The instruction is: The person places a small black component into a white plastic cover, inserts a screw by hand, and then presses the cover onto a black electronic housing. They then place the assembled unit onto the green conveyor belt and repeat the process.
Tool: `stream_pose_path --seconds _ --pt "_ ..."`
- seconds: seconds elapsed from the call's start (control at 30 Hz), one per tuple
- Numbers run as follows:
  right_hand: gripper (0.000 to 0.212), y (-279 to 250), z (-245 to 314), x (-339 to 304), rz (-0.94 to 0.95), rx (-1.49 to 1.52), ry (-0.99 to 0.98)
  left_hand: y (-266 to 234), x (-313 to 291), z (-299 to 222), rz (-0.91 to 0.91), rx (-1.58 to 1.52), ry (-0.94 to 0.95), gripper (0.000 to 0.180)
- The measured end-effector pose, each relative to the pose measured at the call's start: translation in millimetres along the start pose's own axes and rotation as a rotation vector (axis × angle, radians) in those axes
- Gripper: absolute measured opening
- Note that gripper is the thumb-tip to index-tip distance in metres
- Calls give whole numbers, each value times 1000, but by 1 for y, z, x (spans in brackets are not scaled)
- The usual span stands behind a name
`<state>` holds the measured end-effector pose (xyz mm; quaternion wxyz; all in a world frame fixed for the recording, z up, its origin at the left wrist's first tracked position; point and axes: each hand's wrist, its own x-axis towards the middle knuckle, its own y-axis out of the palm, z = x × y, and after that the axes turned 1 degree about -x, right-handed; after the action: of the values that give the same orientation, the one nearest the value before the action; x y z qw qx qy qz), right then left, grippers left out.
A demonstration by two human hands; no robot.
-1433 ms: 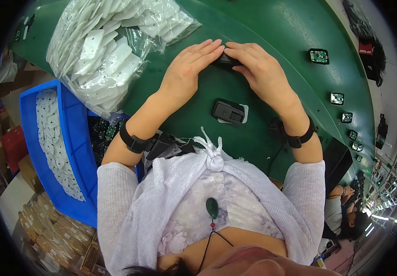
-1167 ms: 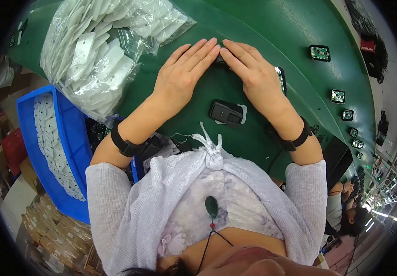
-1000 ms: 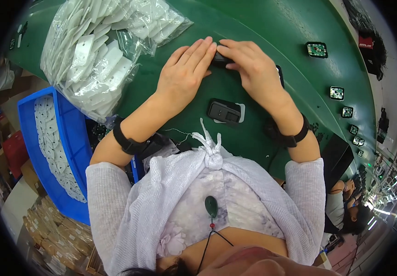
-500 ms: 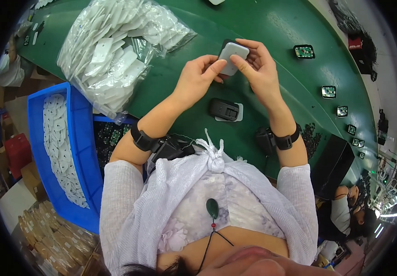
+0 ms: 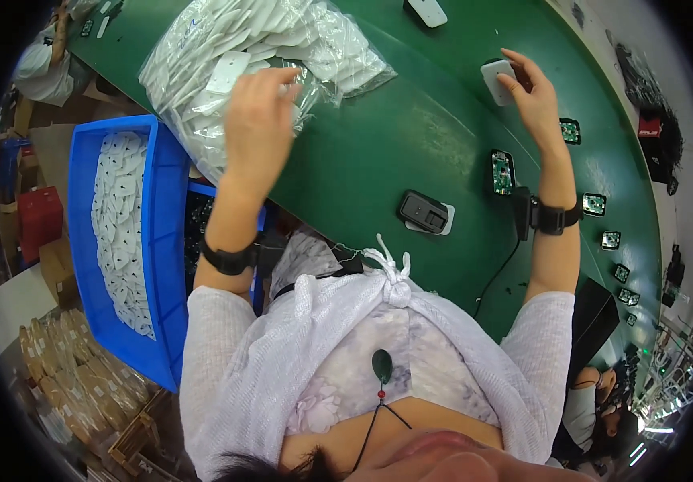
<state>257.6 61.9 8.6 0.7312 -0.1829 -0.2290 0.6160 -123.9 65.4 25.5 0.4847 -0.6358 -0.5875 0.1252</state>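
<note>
My right hand (image 5: 535,104) grips a small rounded case with a white cover (image 5: 494,83) and a dark body, held near the far right of the green table. Over an open clear plastic bag (image 5: 362,60) full of flat white plastic covers (image 5: 228,72) hangs my left hand (image 5: 260,120). Its fingers are bent and blurred, with the tips partly hidden, so a hold on a cover cannot be made out. Between my arms, a black device (image 5: 423,210) lies on a white cover on the table.
A case with an exposed green circuit board (image 5: 502,172) lies beside my right forearm; several more run along the right edge. Another white-topped case (image 5: 430,12) lies at the far side. A blue bin (image 5: 166,241) of white parts stands at left. Another person (image 5: 591,402) sits lower right.
My hands have parted: the right carried the case away to the right, while the left let go of it and moved left over the bag. The whole view has shifted somewhat.
</note>
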Motion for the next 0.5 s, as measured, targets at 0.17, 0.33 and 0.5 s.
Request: stream_pose_path --seconds 0.17,0.33,0.5 --pt "34 -15 -31 21 92 -8 141 -29 9 47 -133 271 71 17" --pt "35 -16 -31 24 71 -74 190 -24 22 68 -55 594 -67 37" --pt "33 -20 -63 39 90 33 219 -13 40 70 115 870 -41 51"
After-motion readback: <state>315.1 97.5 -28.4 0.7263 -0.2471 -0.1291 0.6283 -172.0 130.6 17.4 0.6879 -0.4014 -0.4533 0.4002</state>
